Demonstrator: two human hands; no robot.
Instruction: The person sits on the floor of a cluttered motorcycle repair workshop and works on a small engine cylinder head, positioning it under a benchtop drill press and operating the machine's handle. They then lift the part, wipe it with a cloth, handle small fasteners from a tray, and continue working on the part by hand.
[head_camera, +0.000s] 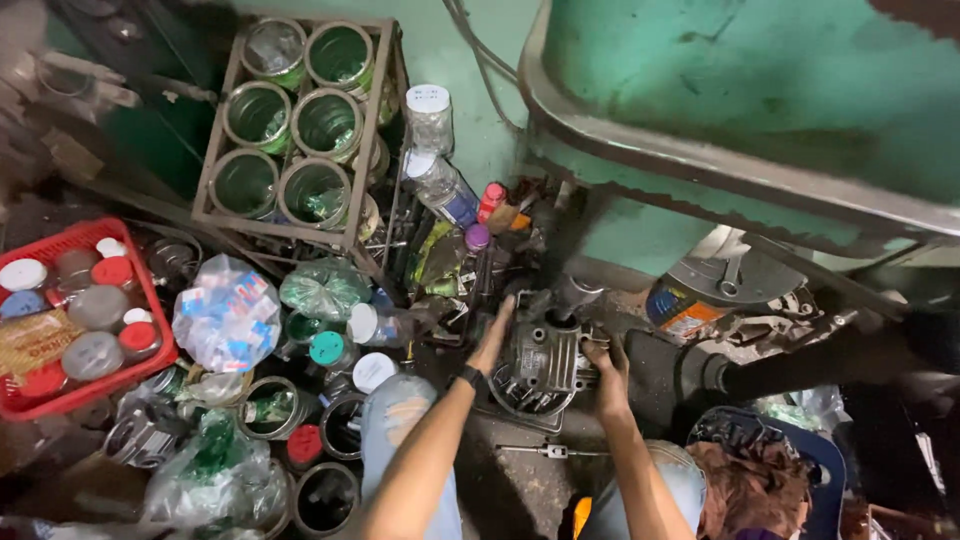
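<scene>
- The grey cast-metal engine casing, ribbed and with round bolt holes, stands on the dark, greasy workshop floor just below centre of the head view, between the person's two forearms.
- The left hand lies flat against the left side of the casing, fingers straight, close together and pointing up; they press on it without curling round it. A black band sits on that wrist.
- The right hand grips the right edge of the casing, its fingers bent and clamped on the metal.
- A short dull metal tube rises from the top of the casing toward the green painted wall.
- On the floor just in front of the casing, between the arms, lies a slim metal hand tool.
- Left of the left hand stands a crowd of open tin cans and white-capped plastic jars; behind them, a rusty metal rack holding six green-lined cans leans against the wall.
- At the far left, a red plastic basket holds lidded jars; beside it lies a clear plastic bag of small packets.
- To the right of the casing, a thick black rubber-sleeved shaft runs off toward the right edge, and a brown rag lies in a blue tub at the lower right.
- The person's knees in torn light-blue jeans show beneath the arms.
</scene>
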